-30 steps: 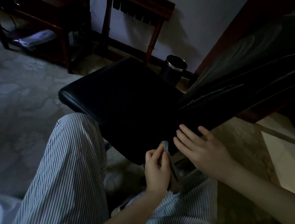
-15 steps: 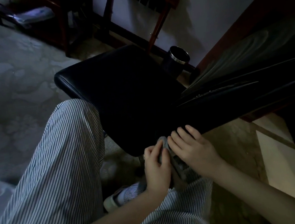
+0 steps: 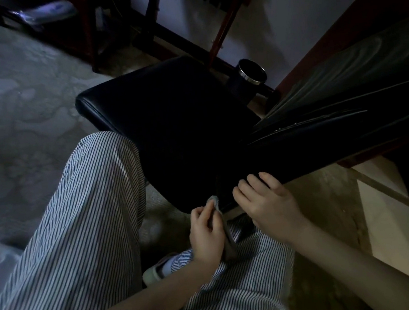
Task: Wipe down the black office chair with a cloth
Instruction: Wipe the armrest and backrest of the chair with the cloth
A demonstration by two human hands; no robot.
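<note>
chair [image 3: 173,122]: black, fills mid-frame, seat corner at lower centre
left hand [image 3: 206,234]: curled round grey cloth [image 3: 214,201], cloth tip at that corner
right hand [image 3: 266,205]: fingers nearly straight, resting on the chair edge, gripping nothing
tip: honestly, brace with the right, wipe along the rim in long passes
count: one chair, one cloth, two hands

Right hand [image 3: 269,207] closer to cloth [image 3: 213,201]
</note>
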